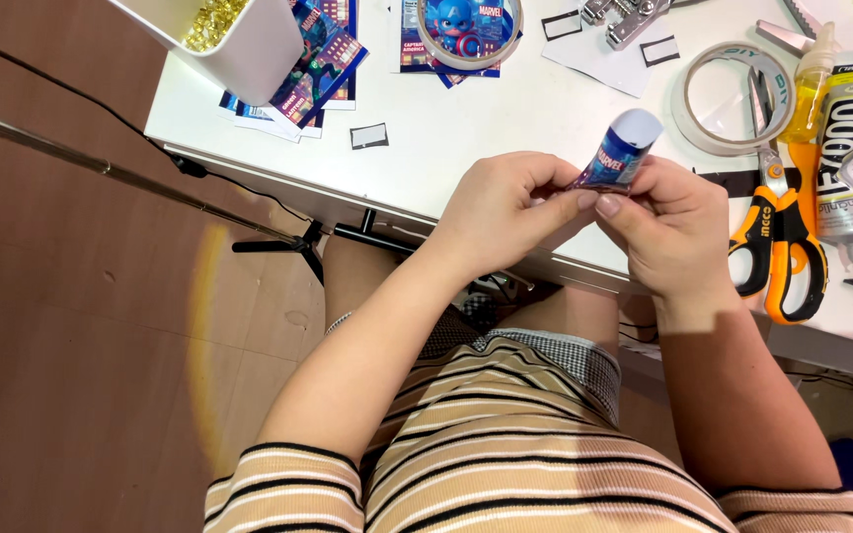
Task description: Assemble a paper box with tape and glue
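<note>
Over the near edge of the white table (pixel 505 109), your two hands meet around a small rolled paper sticker (pixel 619 153). Your left hand (pixel 510 212) pinches the low end of the roll, with the thumb and first fingers pressed together on it. Your right hand (pixel 673 227) grips the same low end from the other side, its fingers clamped on the paper too. The roll is blue and white with a bit of red, and it tilts up and away from you, with its open white top pointing to the far right.

Just to the right of your right hand lie orange and black scissors (pixel 782 247), flat on the table. Beside them rests a grey glue tube (pixel 849 158), and a small bottle of yellow glue (pixel 810 84) lies near it. A ring of clear tape (pixel 728 99) sits behind the roll, close to the scissors.

Farther back, a second tape ring (pixel 468 35) rests on some colourful printed sheets (pixel 318 69). A white box (pixel 234 39) with shiny gold bits inside stands at the far left corner of the table. A small white label with a black border (pixel 369 136) lies alone near the table edge. Your striped shirt (pixel 505 444) fills the bottom of the view, above the brown floor (pixel 81 326).
</note>
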